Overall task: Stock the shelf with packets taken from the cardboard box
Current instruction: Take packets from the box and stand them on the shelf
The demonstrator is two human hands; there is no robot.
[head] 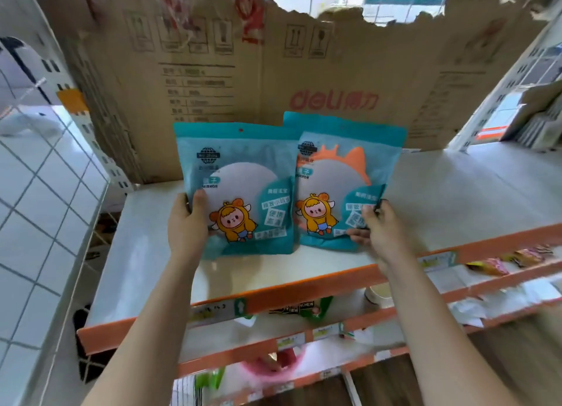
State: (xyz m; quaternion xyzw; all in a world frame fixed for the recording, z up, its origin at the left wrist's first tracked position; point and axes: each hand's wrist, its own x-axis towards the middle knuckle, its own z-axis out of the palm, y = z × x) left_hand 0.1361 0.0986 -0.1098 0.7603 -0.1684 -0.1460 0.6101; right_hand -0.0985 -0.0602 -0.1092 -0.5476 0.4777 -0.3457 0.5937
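Head view, everything placed relative to the white shelf [456, 198].

- I see two teal mirror packets upright about mid-shelf, closer to its front than its back, cartoon print facing me.
- Left mirror packet [243, 186]: lower edge down at the shelf surface; I can't tell if it's touching or just above. Its right edge overlaps the other packet's left edge.
- Right mirror packet [343, 186]: sits slightly further back on the shelf, tilted a bit, bottom resting on the shelf. Orange mirror frame shows through its window.
- Left hand [187, 223]: gripping the left mirror packet at its left edge, thumb on the front, fingers [179, 206] wrapped round the edge to the back.
- Right hand [380, 232]: fingers [359, 232] pinching the right mirror packet at its lower right corner.
- Both forearms reach in over the shelf's orange front strip [304, 287].
- Back of the shelf: a flattened cardboard sheet [273, 71] stands against the rear, red "deli" print, top edge torn.
- Far right end of the shelf: some stacked goods, too blurred to name.
- Below the shelf: lower shelves [304, 341] with orange strips, price labels [289, 341] and snack packs, blurred.
- Left of the shelf: white tiled wall [36, 192].
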